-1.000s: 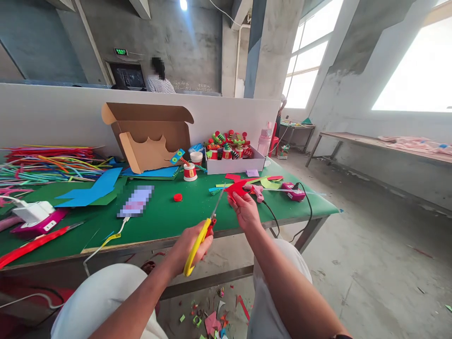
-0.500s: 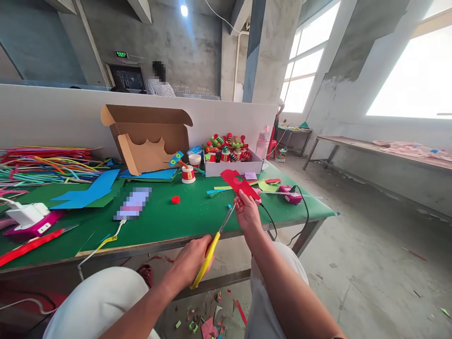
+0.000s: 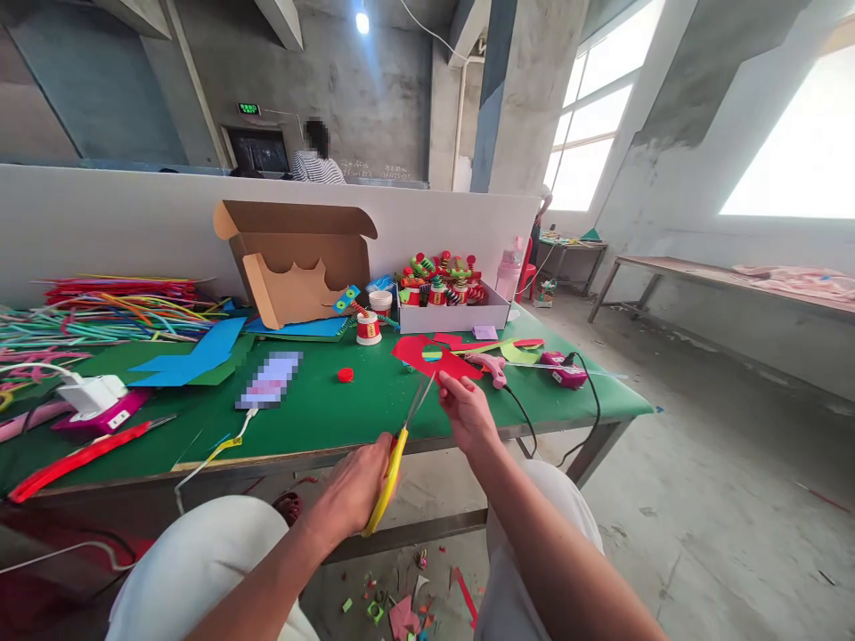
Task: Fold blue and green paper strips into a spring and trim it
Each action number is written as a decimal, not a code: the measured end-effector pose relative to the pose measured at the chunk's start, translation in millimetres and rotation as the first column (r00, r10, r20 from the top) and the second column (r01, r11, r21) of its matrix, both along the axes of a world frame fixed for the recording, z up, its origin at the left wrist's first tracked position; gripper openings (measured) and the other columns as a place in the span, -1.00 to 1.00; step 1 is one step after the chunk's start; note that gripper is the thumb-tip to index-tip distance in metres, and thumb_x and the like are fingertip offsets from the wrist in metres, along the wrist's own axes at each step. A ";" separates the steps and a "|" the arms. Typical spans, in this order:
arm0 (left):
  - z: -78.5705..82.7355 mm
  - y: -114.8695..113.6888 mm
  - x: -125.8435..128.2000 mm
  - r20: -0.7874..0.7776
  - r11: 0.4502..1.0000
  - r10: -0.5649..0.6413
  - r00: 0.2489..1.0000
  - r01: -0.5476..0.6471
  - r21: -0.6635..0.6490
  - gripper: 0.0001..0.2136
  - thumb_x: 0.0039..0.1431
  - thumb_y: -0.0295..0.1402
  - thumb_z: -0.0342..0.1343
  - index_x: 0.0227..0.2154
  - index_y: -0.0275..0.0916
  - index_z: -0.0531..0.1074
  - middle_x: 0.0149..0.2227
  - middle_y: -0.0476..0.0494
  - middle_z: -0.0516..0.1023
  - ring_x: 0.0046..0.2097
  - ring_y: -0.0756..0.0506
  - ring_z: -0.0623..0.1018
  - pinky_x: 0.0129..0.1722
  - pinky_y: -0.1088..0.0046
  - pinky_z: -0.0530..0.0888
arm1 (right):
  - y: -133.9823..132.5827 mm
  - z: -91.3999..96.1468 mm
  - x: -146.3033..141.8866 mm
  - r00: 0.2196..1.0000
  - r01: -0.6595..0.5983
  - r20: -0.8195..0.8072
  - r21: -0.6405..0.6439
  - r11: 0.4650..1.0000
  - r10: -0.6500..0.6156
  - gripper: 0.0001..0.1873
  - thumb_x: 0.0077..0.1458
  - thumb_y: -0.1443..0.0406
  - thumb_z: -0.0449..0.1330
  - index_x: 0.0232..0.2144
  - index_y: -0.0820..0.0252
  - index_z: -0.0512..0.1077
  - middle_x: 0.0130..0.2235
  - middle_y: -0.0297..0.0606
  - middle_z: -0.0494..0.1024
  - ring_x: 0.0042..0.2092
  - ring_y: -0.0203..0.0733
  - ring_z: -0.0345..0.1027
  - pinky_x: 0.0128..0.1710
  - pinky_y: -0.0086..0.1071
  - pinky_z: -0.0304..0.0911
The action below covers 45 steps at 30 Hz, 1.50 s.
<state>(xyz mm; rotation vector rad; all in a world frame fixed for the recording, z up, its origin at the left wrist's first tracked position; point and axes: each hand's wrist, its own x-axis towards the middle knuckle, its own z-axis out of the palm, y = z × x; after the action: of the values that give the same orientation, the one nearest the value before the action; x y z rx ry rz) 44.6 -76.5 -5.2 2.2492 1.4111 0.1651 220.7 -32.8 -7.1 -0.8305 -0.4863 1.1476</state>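
Note:
My left hand (image 3: 361,485) grips a pair of scissors (image 3: 391,485) by the yellow handle. Their metal blades point up and away from me, slightly parted, with the tips close to my right fingers. Between the fingertips of my right hand (image 3: 471,409) is the near edge of a red sheet of paper (image 3: 407,350) with a round hole in it. Green and a pale strip show through the hole. To the right of the paper lies a pink glue gun (image 3: 491,367), and a small red round piece (image 3: 346,376) rests on the table to the left.
On the green table (image 3: 294,441) are a cardboard box (image 3: 307,231), a cup figure (image 3: 368,328), a white box of similar figures (image 3: 454,319), pipe cleaners (image 3: 126,294), blue paper (image 3: 193,356), a phone (image 3: 271,378) and power sockets (image 3: 563,369). Paper scraps (image 3: 404,614) litter the floor.
The red paper in my right hand has turned and shifted left, uncovering the glue gun. The scissor blades have parted slightly. The whole view has shifted a little.

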 end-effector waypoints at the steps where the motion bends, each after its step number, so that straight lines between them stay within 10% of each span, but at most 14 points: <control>1: -0.3 0.4 -0.1 0.003 1.000 0.008 1.000 -0.008 -0.009 -0.95 0.15 -0.44 -0.06 -0.41 -0.17 0.25 -0.52 0.00 0.43 -0.46 -0.05 0.43 -0.49 0.46 0.12 | -2.3 -1.2 -6.4 0.999 -0.040 0.026 -0.006 0.999 0.041 -0.54 -0.51 0.25 0.49 -0.73 0.17 0.23 -0.60 -0.44 0.41 -0.56 -0.43 0.15 -0.55 -0.47 0.07; 17: -16.3 3.4 -4.2 0.034 0.988 0.045 0.998 -0.050 0.146 -0.95 0.19 -0.42 -0.09 -0.38 -0.18 0.24 -0.51 -0.02 0.42 -0.49 -0.05 0.42 -0.50 0.43 0.10 | -12.2 2.3 -17.7 0.941 -0.202 0.273 -0.028 0.979 0.202 -0.64 -0.43 0.15 0.47 -0.72 0.19 0.38 -0.63 -0.42 0.38 -0.54 -0.38 0.10 -0.50 -0.44 0.05; 29: -16.6 2.8 -1.1 0.240 0.990 0.054 0.969 -0.084 0.114 -0.89 0.17 -0.44 -0.07 -0.45 -0.16 0.14 -0.54 0.04 0.36 -0.51 0.00 0.35 -0.49 0.47 0.12 | -9.8 3.6 -1.8 0.958 -0.254 0.149 0.036 0.966 0.247 -0.60 -0.37 0.17 0.50 -0.71 0.20 0.35 -0.63 -0.44 0.39 -0.57 -0.43 0.19 -0.51 -0.49 0.17; 45: -4.3 -7.5 3.0 -0.056 0.992 0.061 0.997 -0.054 0.114 -0.92 0.18 -0.44 -0.06 -0.25 -0.20 0.19 -0.42 -0.10 0.52 -0.39 -0.11 0.54 -0.49 0.41 0.12 | -10.6 1.5 -13.0 0.983 -0.183 -0.016 0.062 0.981 0.184 -0.46 -0.40 0.29 0.48 -0.66 0.14 0.11 -0.57 -0.50 0.42 -0.58 -0.45 0.24 -0.48 -0.49 0.29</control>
<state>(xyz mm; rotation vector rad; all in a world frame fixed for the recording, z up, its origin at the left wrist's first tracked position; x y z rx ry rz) 47.6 -84.1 -9.5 2.3224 1.5340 0.2024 207.7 -43.4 -5.6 -0.7315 -0.5858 1.3039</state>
